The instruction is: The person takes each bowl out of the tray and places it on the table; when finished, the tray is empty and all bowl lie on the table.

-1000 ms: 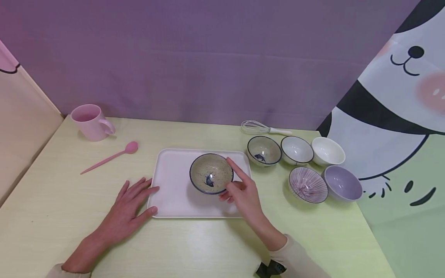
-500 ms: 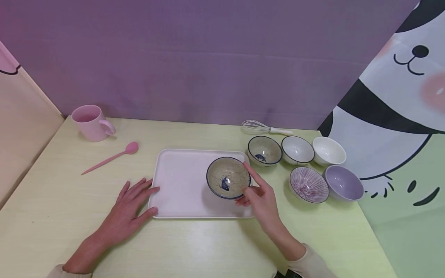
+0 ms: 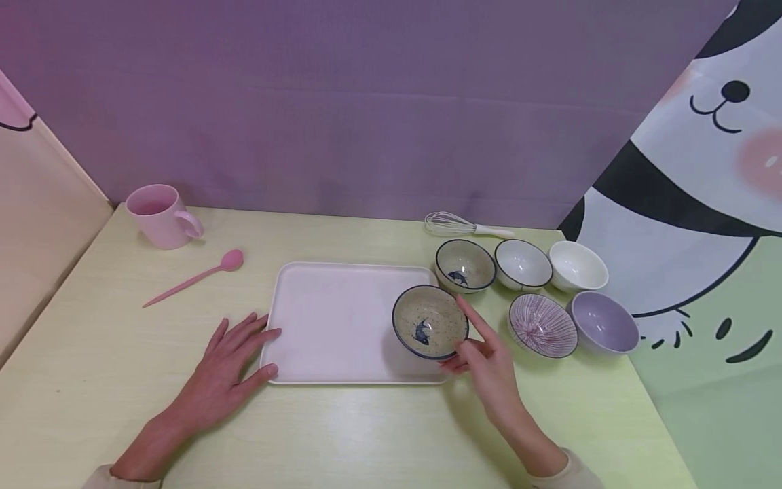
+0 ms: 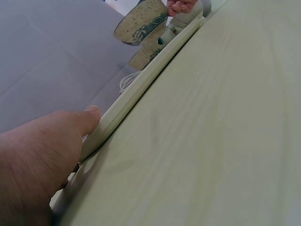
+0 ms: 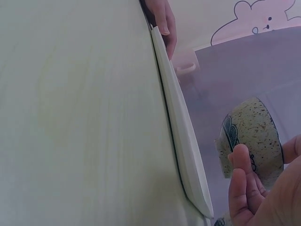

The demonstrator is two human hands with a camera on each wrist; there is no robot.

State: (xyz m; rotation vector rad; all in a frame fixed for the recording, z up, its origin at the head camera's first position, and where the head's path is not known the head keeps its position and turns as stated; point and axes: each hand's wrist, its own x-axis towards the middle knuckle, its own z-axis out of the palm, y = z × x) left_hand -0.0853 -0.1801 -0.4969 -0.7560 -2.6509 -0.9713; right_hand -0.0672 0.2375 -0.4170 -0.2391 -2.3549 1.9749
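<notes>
In my right hand (image 3: 489, 370) is a speckled beige bowl (image 3: 430, 322) with a dark blue rim and a blue fish inside. The thumb and fingers grip its right side, and it hangs above the right end of a white rectangular tray (image 3: 330, 326). The right wrist view shows the bowl's speckled outside (image 5: 256, 132) with fingers beneath it, raised off the tray. My left hand (image 3: 226, 373) lies at the tray's left edge, fingers spread and fairly straight, touching the rim. In the left wrist view the thumb (image 4: 89, 117) rests against that edge.
Right of the tray stand a matching fish bowl (image 3: 466, 265), a dark-rimmed white bowl (image 3: 523, 263), a plain white bowl (image 3: 577, 266), a striped bowl (image 3: 542, 326) and a purple bowl (image 3: 603, 322). A whisk (image 3: 467, 225) lies behind. A pink mug (image 3: 161, 221) and pink spoon (image 3: 201, 275) are at left.
My right hand has carried the speckled bowl rightward and slightly nearer, from the tray's middle to its right end. The left hand stays at the tray's edge.
</notes>
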